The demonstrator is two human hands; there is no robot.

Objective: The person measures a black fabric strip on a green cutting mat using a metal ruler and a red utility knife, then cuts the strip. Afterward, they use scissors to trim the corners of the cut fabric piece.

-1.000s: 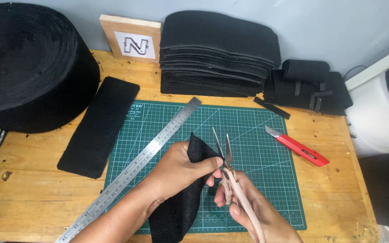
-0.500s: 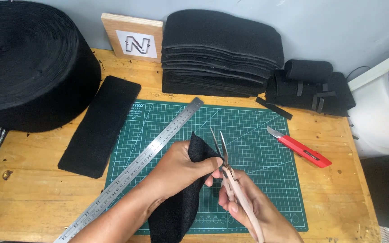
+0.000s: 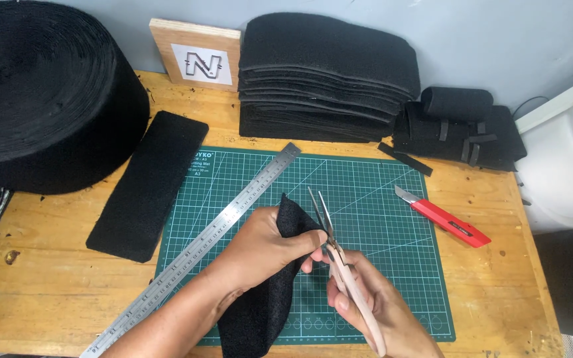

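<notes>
Wooden planks make up the workbench (image 3: 54, 292), with a green cutting mat (image 3: 379, 199) laid at its middle and a pale wall behind. Over the mat's near edge the left hand (image 3: 260, 248) pinches a folded black felt piece (image 3: 263, 301), fingers closed on its upper end so the piece hangs with its long axis running from that hand down toward the bench's near edge. Just to its right, the right hand (image 3: 373, 305) is wrapped around the pale handles of a pair of scissors (image 3: 329, 242); the blades point away toward the far edge, slightly parted, and seem to sit right at the felt's upper right edge, though the thumb hides the contact. A steel ruler (image 3: 200, 245) lies diagonally across the mat's left side, a red utility knife (image 3: 445, 222) near its right edge. A big felt roll (image 3: 41, 93) fills the far left corner, stacked felt sheets (image 3: 329, 76) the far edge.
</notes>
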